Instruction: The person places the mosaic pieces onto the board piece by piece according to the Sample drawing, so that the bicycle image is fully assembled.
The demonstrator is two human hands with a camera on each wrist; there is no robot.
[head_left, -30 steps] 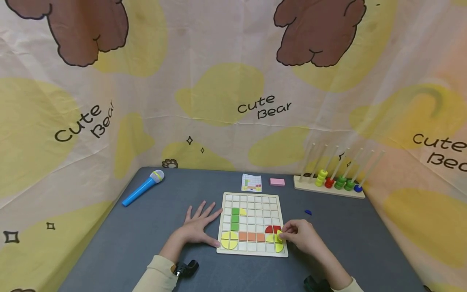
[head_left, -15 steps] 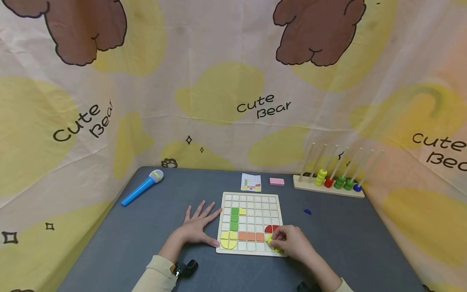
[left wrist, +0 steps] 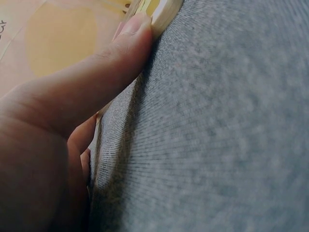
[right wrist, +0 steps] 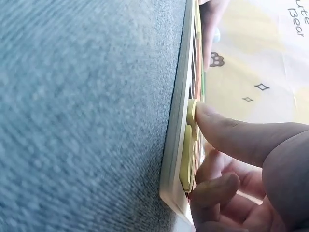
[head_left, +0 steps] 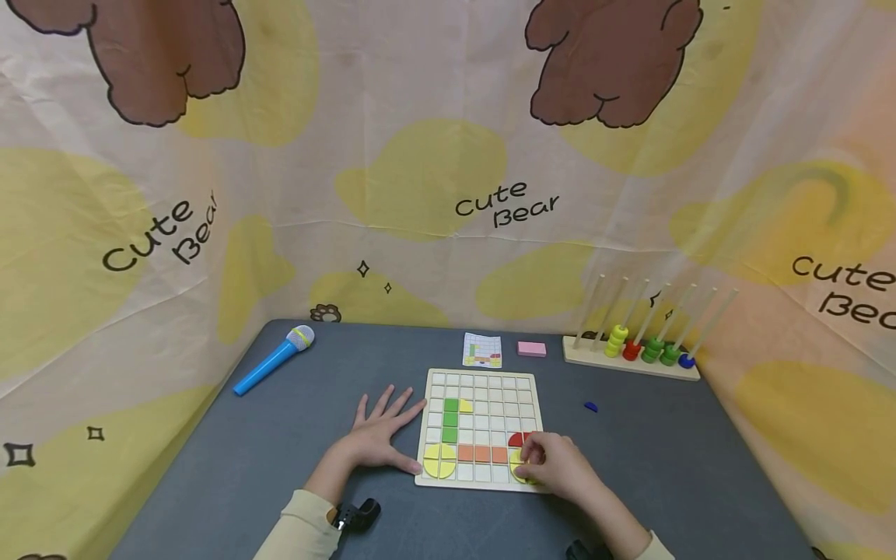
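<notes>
A pale grid board (head_left: 489, 408) lies on the dark table with coloured tiles in it: green squares (head_left: 449, 420), orange squares (head_left: 482, 453), a red piece (head_left: 516, 440) and yellow quarter-circles (head_left: 432, 453). My left hand (head_left: 378, 435) lies spread at the board's left side, its thumb touching the rim. Over the lower right corner, my right hand (head_left: 565, 464) pinches a yellow quarter-circle tile (right wrist: 191, 113) low against the board. The right wrist view shows the thumb on that tile and another yellow tile (right wrist: 186, 162) beside it. Fingers partly hide this corner in the head view.
A blue toy microphone (head_left: 273, 363) lies at the far left. Behind the board are a pattern card (head_left: 482, 350) and a pink block (head_left: 531, 349). A bead rack (head_left: 630, 360) with upright rods stands at the back right, and a small blue piece (head_left: 591, 407) lies nearer.
My right hand has moved left and slightly down over the lower right corner, bringing the raised yellow tile down to the board. My left hand stays in place.
</notes>
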